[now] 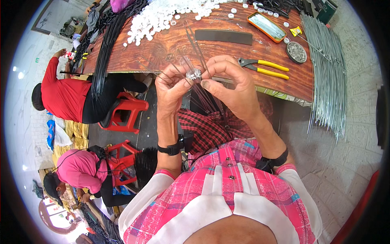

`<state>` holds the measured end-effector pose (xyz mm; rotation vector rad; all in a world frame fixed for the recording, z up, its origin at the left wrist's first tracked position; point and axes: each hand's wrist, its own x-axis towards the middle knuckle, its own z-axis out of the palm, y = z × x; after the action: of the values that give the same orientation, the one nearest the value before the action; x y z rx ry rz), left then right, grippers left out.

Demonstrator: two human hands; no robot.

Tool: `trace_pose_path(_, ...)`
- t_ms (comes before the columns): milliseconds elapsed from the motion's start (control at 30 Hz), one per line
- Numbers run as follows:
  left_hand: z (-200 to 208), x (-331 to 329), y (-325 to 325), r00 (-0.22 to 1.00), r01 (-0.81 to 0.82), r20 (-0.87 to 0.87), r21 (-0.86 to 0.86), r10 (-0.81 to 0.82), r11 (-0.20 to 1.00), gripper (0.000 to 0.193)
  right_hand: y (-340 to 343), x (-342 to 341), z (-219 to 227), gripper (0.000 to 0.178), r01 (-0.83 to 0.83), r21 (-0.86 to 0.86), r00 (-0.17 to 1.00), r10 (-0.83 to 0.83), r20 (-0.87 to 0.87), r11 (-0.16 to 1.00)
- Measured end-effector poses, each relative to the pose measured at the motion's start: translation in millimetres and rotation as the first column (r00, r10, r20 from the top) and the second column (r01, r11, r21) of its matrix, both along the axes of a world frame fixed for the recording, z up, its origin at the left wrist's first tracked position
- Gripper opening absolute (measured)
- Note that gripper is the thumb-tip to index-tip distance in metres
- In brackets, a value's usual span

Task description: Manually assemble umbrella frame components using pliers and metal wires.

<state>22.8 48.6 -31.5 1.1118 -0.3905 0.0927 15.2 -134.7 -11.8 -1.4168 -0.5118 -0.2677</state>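
Both my hands are raised in front of the wooden table point(162, 49) and meet on a small silvery round hub point(193, 74). My left hand point(172, 86) pinches it from the left. My right hand point(231, 83) grips it from the right with thumb and fingers. Several thin dark ribs point(195, 44) fan out from the hub, up over the table and down toward my lap.
On the table lie yellow-handled pliers point(266, 67), a dark flat strip point(223, 36), a heap of white caps point(162, 16), an orange tray point(266, 26) and a round tin point(296, 52). Metal rods point(329, 73) hang at right. Two people sit by red stools point(128, 110) at left.
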Motion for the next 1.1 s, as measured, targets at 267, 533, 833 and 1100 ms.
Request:
trace_pose_path(267, 5, -3, -4, 0.993, -0.106, -0.04, 0.063, 0.109, 0.992, 0.021, 0, -2, -1, 0.016, -0.057, -0.04, 0.998, 0.059, 0.032, 0.998)
trace_pose_path(533, 3, -9, 0, 0.998, -0.042, -0.042, 0.066, 0.045, 0.997, 0.025, -2, -3, -12, 0.015, -0.082, 0.07, 0.993, 0.087, -0.075, 0.994)
trace_pose_path(833, 4, -9, -5, 0.998, -0.061, -0.005, -0.008, 0.061, 0.998, 0.028, -1, -7, -9, 0.014, -0.006, -0.041, 1.0, 0.005, -0.027, 0.999)
trace_pose_path(1100, 0, -8, -4, 0.999, -0.045, -0.004, -0.032, 0.045, 0.998, 0.027, -2, -6, -10, 0.013, -0.016, -0.052, 0.998, 0.013, -0.057, 0.999)
